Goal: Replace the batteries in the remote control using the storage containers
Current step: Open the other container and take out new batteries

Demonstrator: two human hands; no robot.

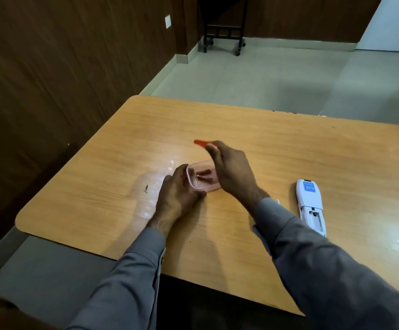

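Two hands at work in the head view: your left hand (178,190) curls round the near end of the clear storage container (202,178), pinning it to the table (289,148) so it can't slide, while your right hand (229,171) pinches the orange lid (201,142) above it, probably to free access to the red batteries (204,176) inside. Remote control (311,206) lies face down well to the right, battery bay uncovered and seemingly empty, ready for loading.

Two batteries (204,176), one container (195,184), one remote (311,206)
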